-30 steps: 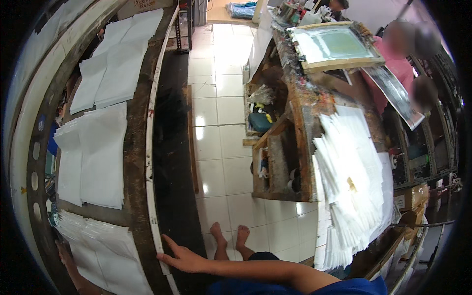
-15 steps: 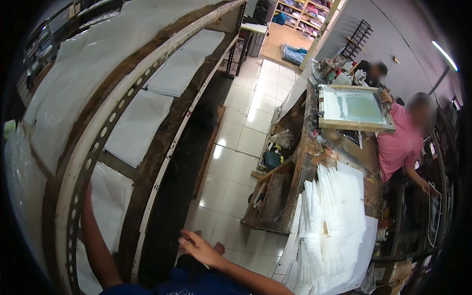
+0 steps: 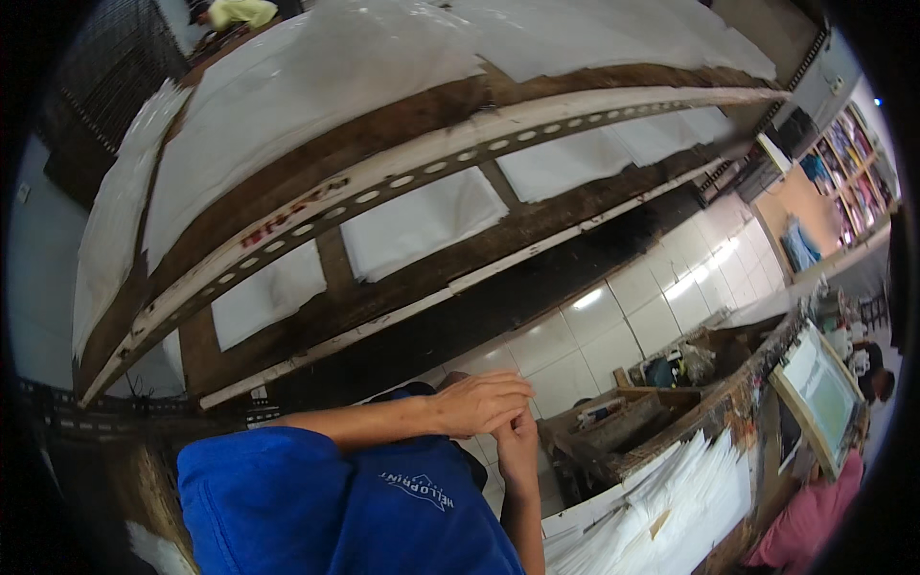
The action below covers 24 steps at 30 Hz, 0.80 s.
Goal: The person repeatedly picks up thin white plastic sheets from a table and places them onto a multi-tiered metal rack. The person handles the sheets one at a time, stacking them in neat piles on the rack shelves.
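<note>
In front of my body, my two hands meet over the gap beside the shelving. My left hand (image 3: 479, 401) crosses from the left, its fingers together and bent over the fingers of the other. Below it, my right hand (image 3: 517, 446) points up with its fingertips mostly covered. Whether anything small lies between them is hidden. Beyond the hands, white sheets in separate stacks lie on the lower level of the long rack (image 3: 383, 194): a left stack (image 3: 268, 299), a middle stack (image 3: 425, 222) and a further stack (image 3: 563, 165).
White plastic sheeting (image 3: 316, 105) covers the rack's top. At right, a stained worktable (image 3: 714, 431) bears a fanned pile of white sheets (image 3: 661, 517) and a framed screen (image 3: 819, 393). A person in pink (image 3: 815, 517) stands there; one in yellow (image 3: 240, 11) is far left.
My left hand has come out of the rack's lower level. My right hand, held out alone before, now meets the left. The view has swung left, bringing more of the rack into sight.
</note>
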### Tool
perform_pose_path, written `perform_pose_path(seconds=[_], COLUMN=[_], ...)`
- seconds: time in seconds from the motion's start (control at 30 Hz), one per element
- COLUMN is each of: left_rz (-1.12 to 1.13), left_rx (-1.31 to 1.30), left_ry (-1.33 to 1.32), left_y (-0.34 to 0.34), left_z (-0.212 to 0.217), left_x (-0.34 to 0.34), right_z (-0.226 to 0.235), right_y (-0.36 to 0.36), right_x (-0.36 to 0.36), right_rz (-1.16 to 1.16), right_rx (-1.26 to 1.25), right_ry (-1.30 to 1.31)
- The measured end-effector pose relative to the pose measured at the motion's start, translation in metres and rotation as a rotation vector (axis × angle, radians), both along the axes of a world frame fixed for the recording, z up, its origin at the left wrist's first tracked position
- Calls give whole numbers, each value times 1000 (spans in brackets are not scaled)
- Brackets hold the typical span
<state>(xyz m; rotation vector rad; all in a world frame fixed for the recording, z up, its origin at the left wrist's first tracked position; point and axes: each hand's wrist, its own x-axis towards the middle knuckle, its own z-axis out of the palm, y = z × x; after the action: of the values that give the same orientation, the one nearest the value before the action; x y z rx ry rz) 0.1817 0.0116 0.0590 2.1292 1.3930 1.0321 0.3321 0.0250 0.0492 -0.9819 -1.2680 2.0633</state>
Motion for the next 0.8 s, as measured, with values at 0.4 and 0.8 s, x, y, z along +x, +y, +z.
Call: perform_pose_path(seconds=[0.4, 0.8], left_rz=[156, 499], left_rx=[-122, 101], left_ry=[116, 11], left_y=[-50, -162], left_z=[25, 43], left_x=[-38, -101], right_z=[2, -15], right_y=[-20, -108], right_x=[-15, -20], right_rz=[214, 73], right_rx=[4, -133], right_ry=[-117, -191])
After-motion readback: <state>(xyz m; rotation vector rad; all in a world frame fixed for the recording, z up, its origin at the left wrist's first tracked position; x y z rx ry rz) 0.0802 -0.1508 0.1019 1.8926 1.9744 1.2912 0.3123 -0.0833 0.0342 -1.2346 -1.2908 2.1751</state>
